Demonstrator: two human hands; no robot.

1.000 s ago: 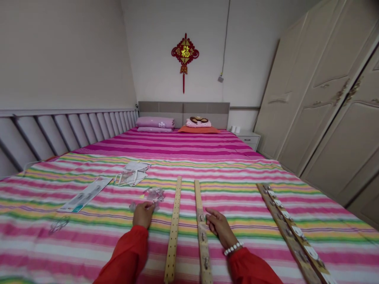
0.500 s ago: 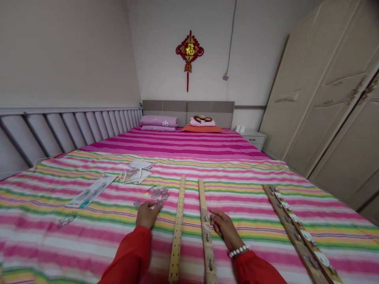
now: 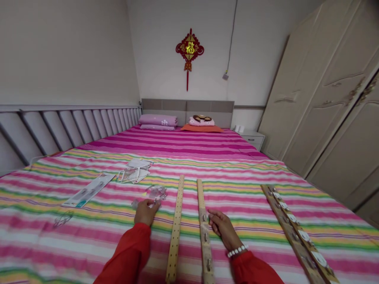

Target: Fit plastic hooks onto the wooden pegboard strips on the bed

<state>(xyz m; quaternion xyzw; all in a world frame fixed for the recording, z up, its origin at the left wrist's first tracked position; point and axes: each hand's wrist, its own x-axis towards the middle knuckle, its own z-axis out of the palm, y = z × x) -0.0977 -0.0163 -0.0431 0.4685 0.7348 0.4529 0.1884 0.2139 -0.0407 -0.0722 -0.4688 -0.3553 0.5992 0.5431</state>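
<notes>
My left hand [image 3: 145, 213] is closed in a pinch on a small clear hook [image 3: 156, 202], just below a little heap of clear hooks [image 3: 160, 192] on the striped sheet. My right hand [image 3: 223, 228] holds nothing. Its index finger is stretched out and the others curl loosely beside a wooden strip [image 3: 200, 193] that bears several metal hooks [image 3: 206, 237] on clear pads along its near part. Between my hands lies a second wooden strip [image 3: 177, 221], bare and dotted with small holes.
At right lie two more strips [image 3: 291, 236], one with metal hooks, one with white round pieces. At left are a packaged card [image 3: 89, 191], some clear wrappers [image 3: 134, 171] and thin wire pieces [image 3: 63, 219]. A slatted rail [image 3: 79, 122] edges the bed.
My view has shifted slightly. My left hand keeps its pinch on the clear hook near the heap, and my right hand stays beside the strip with hooks.
</notes>
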